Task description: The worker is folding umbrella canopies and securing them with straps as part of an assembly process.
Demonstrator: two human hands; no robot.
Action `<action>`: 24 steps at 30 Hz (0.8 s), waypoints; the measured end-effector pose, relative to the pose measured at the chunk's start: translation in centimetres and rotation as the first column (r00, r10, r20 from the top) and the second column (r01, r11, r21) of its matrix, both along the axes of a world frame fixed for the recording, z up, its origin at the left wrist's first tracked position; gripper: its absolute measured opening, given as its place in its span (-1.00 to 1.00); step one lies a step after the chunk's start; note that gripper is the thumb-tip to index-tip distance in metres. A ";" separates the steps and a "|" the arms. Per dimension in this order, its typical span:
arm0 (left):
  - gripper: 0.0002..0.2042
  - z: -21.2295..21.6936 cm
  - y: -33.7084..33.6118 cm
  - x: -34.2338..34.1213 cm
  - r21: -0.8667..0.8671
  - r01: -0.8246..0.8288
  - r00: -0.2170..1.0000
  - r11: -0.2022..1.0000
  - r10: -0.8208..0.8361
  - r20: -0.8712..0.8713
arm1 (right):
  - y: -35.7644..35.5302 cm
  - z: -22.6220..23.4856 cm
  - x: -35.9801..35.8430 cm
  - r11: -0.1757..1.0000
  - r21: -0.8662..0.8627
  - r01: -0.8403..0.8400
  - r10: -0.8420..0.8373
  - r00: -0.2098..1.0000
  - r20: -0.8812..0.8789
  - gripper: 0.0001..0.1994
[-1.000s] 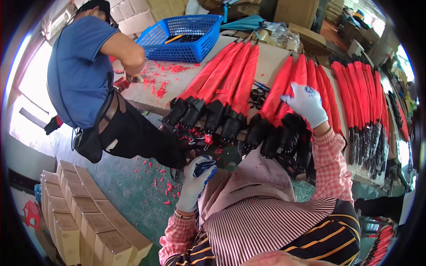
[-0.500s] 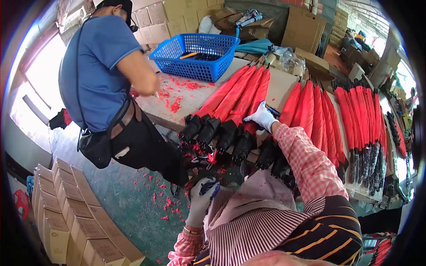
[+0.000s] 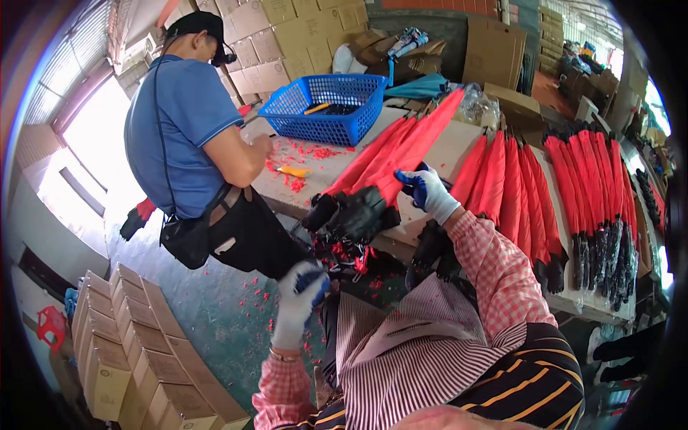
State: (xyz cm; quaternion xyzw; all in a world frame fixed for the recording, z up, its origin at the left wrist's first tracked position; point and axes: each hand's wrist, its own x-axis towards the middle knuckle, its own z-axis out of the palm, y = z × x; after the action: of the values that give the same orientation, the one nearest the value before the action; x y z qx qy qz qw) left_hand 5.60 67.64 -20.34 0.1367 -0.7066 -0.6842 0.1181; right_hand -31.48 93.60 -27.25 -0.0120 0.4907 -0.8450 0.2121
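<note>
One red umbrella (image 3: 424, 147) in the grip of the gloved right hand (image 3: 430, 192), closed on the red cloth just beyond the black near end; with thumb laid against the cloth and blue palm coating partly in sight; tilted up over the pale table (image 3: 457, 143), pointing far and slightly right, crossing above the other red umbrellas (image 3: 367, 152) of the left-hand bunch; with black ends crowded together at the table's near edge, too tangled to part by eye; nearer and farther left, close to the dark-trousered leg of a co-worker (image 3: 183, 136) in blue, the white-and-blue gloved left hand (image 3: 301, 294); with fingers bent and somewhat blurred; impossible to tell how far closed, or whether on anything. Just right of the grip, a second row of umbrellas (image 3: 512, 197), with black ends toward the near side; farther right, a third row (image 3: 588, 172), with clear plastic (image 3: 598, 261) about the black near ends; on the far left of the table, a blue basket (image 3: 315, 129) with a yellow strip (image 3: 317, 109) inside; nearer than that, red scraps (image 3: 319, 152) and a yellow-orange tool (image 3: 295, 172); more bits on the green floor (image 3: 222, 330); at near left, rows of brown cartons (image 3: 143, 337); nearest, a striped apron (image 3: 423, 365).
</note>
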 end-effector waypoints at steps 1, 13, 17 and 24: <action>-0.70 1.7 0.0 -0.4 -0.210 -0.061 0.992 0.976 0.036 -0.120 | -2.1 2.4 3.9 0.990 -0.143 0.001 -0.022 0.988 -0.150 -0.49; -0.14 9.6 5.5 -9.8 0.056 0.521 0.853 0.852 -0.518 -0.057 | -2.5 2.4 27.7 0.871 0.459 -0.175 0.491 0.280 -0.825 -0.24; -0.16 4.7 0.7 -7.3 0.307 0.432 0.858 0.848 -0.491 0.150 | 0.6 2.8 13.0 0.584 0.789 0.191 0.757 0.223 -0.615 -0.63; -0.15 -13.7 -8.2 -2.4 -0.052 0.230 0.939 0.972 -0.208 0.274 | -0.5 -8.1 -7.3 0.207 0.924 0.322 0.798 0.491 -0.350 -0.72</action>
State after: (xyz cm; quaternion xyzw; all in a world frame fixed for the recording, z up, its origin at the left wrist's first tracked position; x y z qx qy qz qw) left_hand 3.20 59.40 -34.08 0.1431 -0.7546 -0.6385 -0.0495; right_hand -38.80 93.06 -35.30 -0.3687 0.9084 -0.1839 0.0718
